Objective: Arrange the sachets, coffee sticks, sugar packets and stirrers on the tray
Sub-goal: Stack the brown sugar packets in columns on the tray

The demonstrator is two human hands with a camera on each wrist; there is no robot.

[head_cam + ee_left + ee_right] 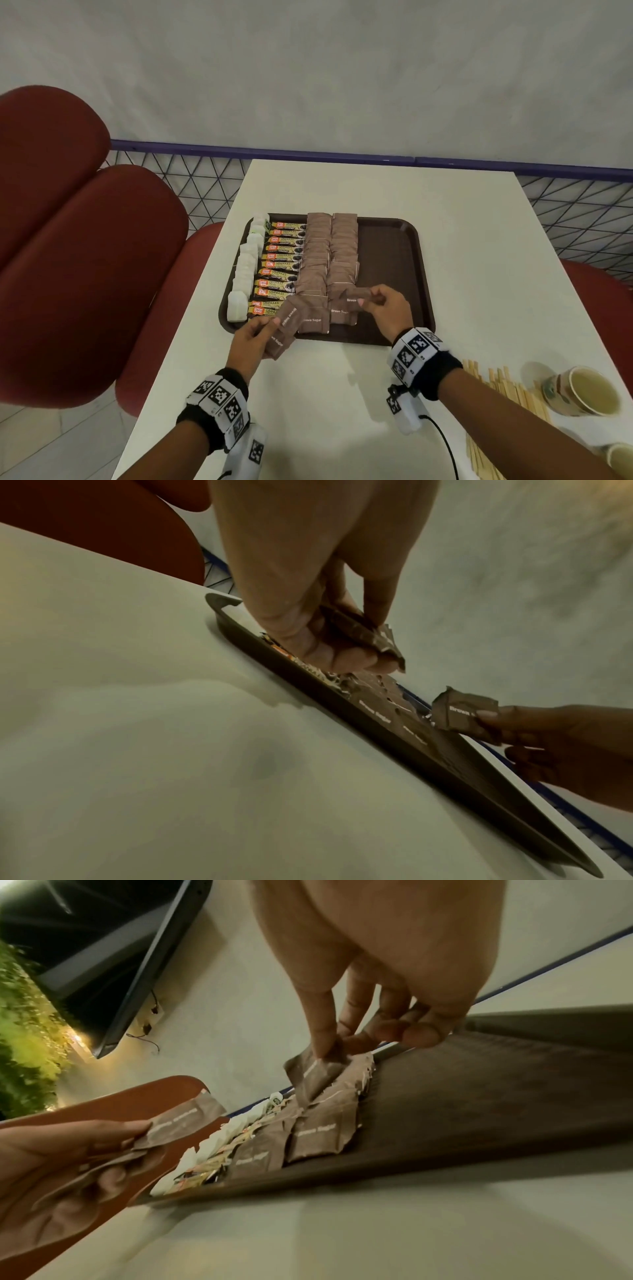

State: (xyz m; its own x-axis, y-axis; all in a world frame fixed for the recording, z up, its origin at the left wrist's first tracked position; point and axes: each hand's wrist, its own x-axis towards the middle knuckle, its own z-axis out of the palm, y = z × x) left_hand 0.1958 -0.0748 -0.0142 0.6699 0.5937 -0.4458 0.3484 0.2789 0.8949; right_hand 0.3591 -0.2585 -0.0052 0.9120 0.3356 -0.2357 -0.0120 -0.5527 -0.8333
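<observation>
The right hand point(383, 305) pinches one brown sugar packet point(354, 297) over the near end of the packet rows point(329, 260). The left hand point(253, 337) grips a small stack of packets point(284, 329) (fanned, at the tray's near rim). On the brown tray point(394, 274) lie white sachets point(245, 270) and coffee sticks point(281, 263); wooden stirrers point(507, 387) wait on the surface point(342, 394) beside paper cups point(582, 390).

On the tray point(394, 260), sachets point(247, 265) line its left edge, coffee sticks point(282, 263) sit just right of them, sugar packets point(330, 257) fill its middle, and stirrers point(507, 383) lie off its near-right corner.
</observation>
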